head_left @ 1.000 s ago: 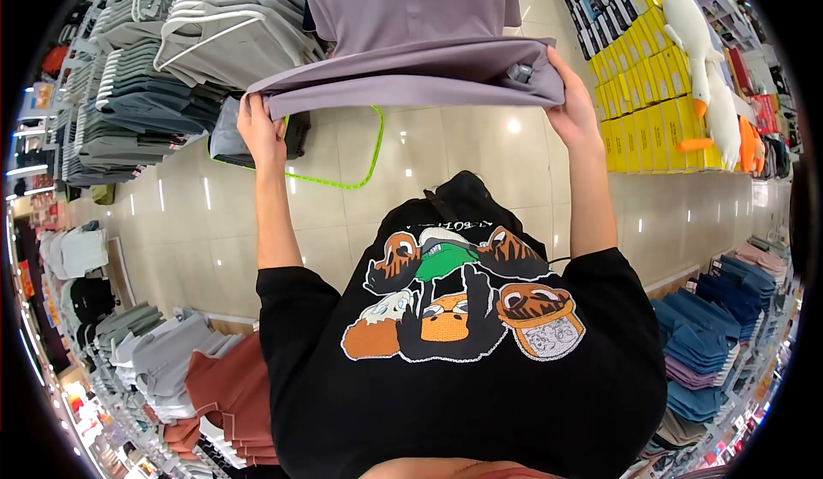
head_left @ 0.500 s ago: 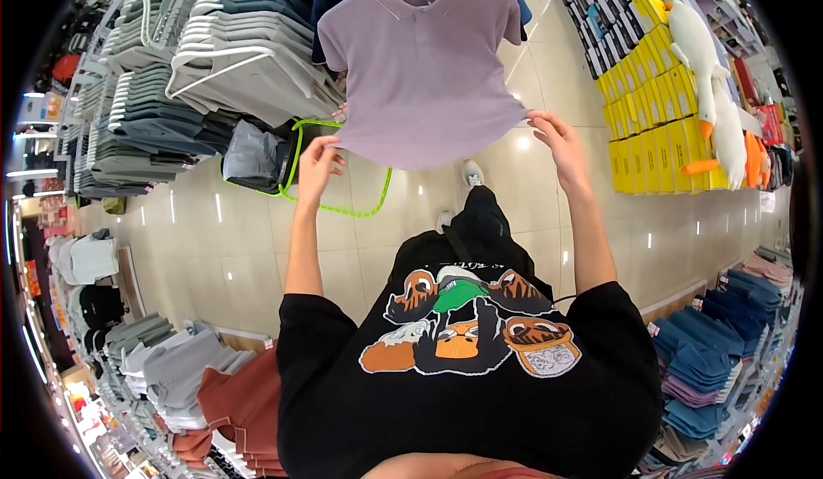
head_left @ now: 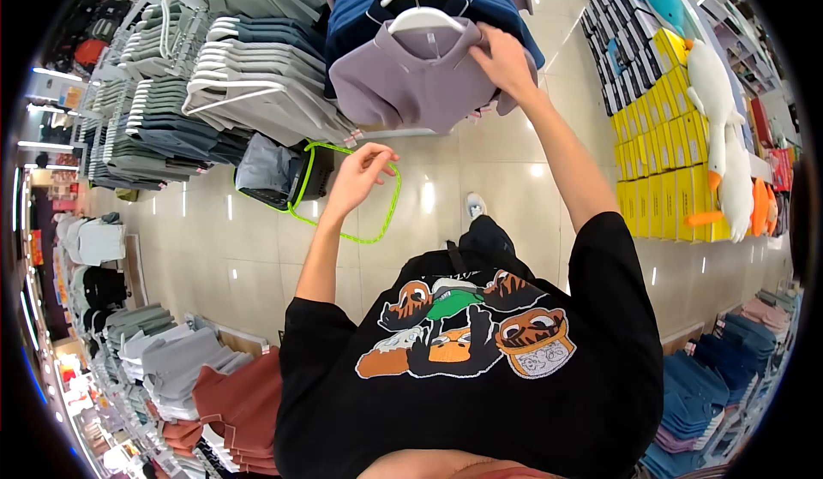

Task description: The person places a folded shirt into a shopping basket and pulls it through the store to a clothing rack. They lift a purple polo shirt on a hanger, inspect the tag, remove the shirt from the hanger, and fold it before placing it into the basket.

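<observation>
A lilac polo shirt [head_left: 420,80] hangs on a white hanger [head_left: 426,20] at the front of a rack, with navy shirts [head_left: 356,18] behind it. My right hand [head_left: 507,63] is at the shirt's collar and shoulder on the right, fingers closed on the cloth. Below the shirt's left side, my left hand [head_left: 364,175] is held in the air, fingers loosely bent and apart, with nothing in them. It is near the bright green handle [head_left: 396,209] of a dark shopping basket [head_left: 273,194] on the floor, which has grey cloth inside.
Grey and green shirts [head_left: 257,72] hang on racks to the left. Stacked yellow boxes [head_left: 656,175] and white goose plush toys [head_left: 724,136] are on the right. Folded blue clothes [head_left: 699,385] lie at lower right, and rust-red garments [head_left: 240,402] hang at lower left.
Both hands have let go of the shirt's hem. My right hand has moved up to the collar, my left inward. The shirt now hangs lower in view, its lower part no longer spread toward me.
</observation>
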Demonstrator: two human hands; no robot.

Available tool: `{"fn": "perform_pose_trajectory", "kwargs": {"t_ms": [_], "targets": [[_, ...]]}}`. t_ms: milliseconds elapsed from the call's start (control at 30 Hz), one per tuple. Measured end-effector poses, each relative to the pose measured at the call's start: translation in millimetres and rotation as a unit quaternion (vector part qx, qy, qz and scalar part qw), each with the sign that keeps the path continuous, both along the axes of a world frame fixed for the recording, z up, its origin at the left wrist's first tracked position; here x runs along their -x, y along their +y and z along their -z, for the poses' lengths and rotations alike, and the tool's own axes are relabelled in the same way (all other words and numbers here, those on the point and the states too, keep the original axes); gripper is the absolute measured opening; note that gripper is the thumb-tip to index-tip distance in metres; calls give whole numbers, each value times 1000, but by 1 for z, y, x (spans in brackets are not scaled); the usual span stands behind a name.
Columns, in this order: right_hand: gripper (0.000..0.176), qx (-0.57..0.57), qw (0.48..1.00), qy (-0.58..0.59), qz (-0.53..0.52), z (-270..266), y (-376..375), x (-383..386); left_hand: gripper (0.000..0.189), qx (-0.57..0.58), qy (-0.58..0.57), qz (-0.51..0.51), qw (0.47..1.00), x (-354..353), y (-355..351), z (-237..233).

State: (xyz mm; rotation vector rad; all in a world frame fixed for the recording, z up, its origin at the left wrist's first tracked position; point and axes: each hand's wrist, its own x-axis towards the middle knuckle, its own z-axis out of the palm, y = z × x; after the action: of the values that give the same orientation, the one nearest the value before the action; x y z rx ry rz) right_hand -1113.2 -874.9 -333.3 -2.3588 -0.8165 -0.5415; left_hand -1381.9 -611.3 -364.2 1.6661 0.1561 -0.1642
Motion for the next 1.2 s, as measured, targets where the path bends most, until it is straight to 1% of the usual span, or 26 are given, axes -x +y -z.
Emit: {"fn": "perform_pose_trajectory", "kwargs": {"t_ms": [33,100,133,167,233,267,367,433,467,500,567,600,633,667,733,767,833,867,900,933,967,1033,1067,1100,1133,1200], "targets": [[31,22,999,48,-10,-7,3,-1,25,-2,-12,20,1000,-10,-5,-12],[28,47,988,144,-21,-22,4,4,25,-7,-15,21,1000,-26,-14,-33],[29,20,992,119,-45,-23,3,6,24,-12,-25,28,999,-33,-17,-42],[29,23,988,142,-57,-25,-1,7,24,-18,-35,35,999,-40,-21,-52],[30,15,990,134,-42,-38,-5,13,24,-23,-52,30,998,-51,-28,-71],[30,12,990,129,-51,-44,-9,16,24,-24,-57,32,998,-54,-32,-79],[29,-17,992,121,-38,-63,-23,30,26,-32,-65,31,997,-67,-41,-93],[29,-52,980,186,-54,-79,-39,47,31,-58,-116,41,991,-74,-55,-106],[29,-63,970,230,-53,-86,-46,59,37,-64,-109,51,991,-76,-62,-116],[30,-74,957,274,-51,-92,-52,71,37,-66,-111,54,990,-80,-69,-122],[29,-80,919,385,-42,-102,-67,94,39,-91,-84,105,987,-91,-86,-132],[30,-84,916,386,-72,-95,-76,104,45,-87,-94,118,985,-95,-96,-138],[31,-86,912,387,-103,-91,-84,113,45,-86,-96,122,984,-99,-107,-142],[31,-86,913,385,-99,-91,-89,125,52,-96,-85,127,984,-103,-116,-145],[34,-105,903,377,-180,-95,-87,148,69,-129,-72,154,977,-109,-127,-144],[37,-99,906,371,-178,-85,-87,151,69,-129,-74,156,977,-111,-132,-137],[37,-50,904,397,-153,-89,-84,153,70,-195,-86,186,959,-117,-143,-131],[37,-50,904,396,-154,-90,-81,149,65,-249,-64,183,949,-119,-145,-132],[35,-19,914,369,-169,-89,-79,144,65,-248,-63,182,949,-124,-145,-130],[33,12,921,344,-184,-88,-78,139,57,-182,-45,196,963,-132,-141,-127],[33,13,920,347,-185,-88,-80,131,52,-114,-28,209,971,-139,-137,-125],[31,-26,890,338,-306,-94,-86,110,44,-53,-75,198,976,-147,-131,-126],[22,-19,903,281,-325,-102,-92,102,45,-36,-80,202,975,-152,-125,-124],[21,-30,916,257,-305,-107,-98,88,45,-20,-83,206,975,-156,-117,-121],[21,-42,929,235,-284,-111,-104,74,46,-22,-70,214,974,-158,-111,-130],[23,-112,972,105,-177,-125,-107,49,45,-61,-33,239,968,-159,-98,-151]]}}
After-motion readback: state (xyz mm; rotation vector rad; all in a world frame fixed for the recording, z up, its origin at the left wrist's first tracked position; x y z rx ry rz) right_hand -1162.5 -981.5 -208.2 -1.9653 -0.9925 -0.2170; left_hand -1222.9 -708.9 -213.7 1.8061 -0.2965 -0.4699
